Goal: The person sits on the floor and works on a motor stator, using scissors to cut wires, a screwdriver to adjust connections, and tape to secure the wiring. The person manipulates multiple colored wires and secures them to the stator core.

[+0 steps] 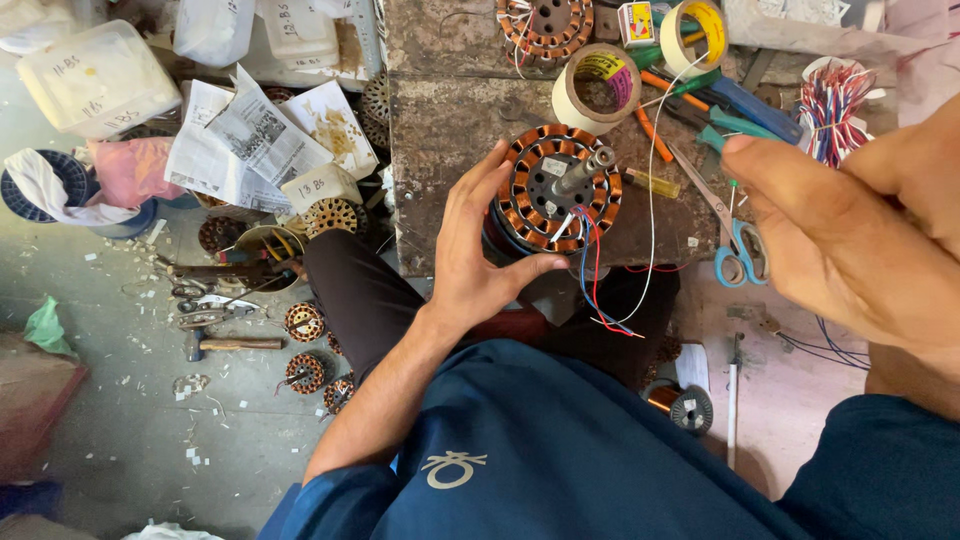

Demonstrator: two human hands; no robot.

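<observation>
- the left hand [470, 255] cupped the near-left rim of a copper-wound motor stator [558, 188], fingers spread along its edge and thumb pressed under its near side, clamped on it.
- the right hand [835, 235] hung raised at the right, close to the camera and blurred; its fingers lay together, and whether it gripped anything could not be told. a thin white wire [652, 170] ran up from the stator toward it.
- the stator sat on the near edge of a worn, stained workbench [450, 140], its steel shaft [585, 170] tilted up and to the right, with red, blue and white leads [598, 290] trailing off its near side.
- just right of the stator lay blue-handled scissors [735, 250]; just beyond it, a roll of tape [597, 88], a second tape roll [697, 35] farther right, and screwdrivers [690, 95] between them.
- a bundle of coloured wires [835, 105] lay at the far right.
- on the floor at left sat a hammer [225, 343], smaller wound stators [305, 372], crumpled newspaper [250, 135] and a white plastic tub [95, 80].
</observation>
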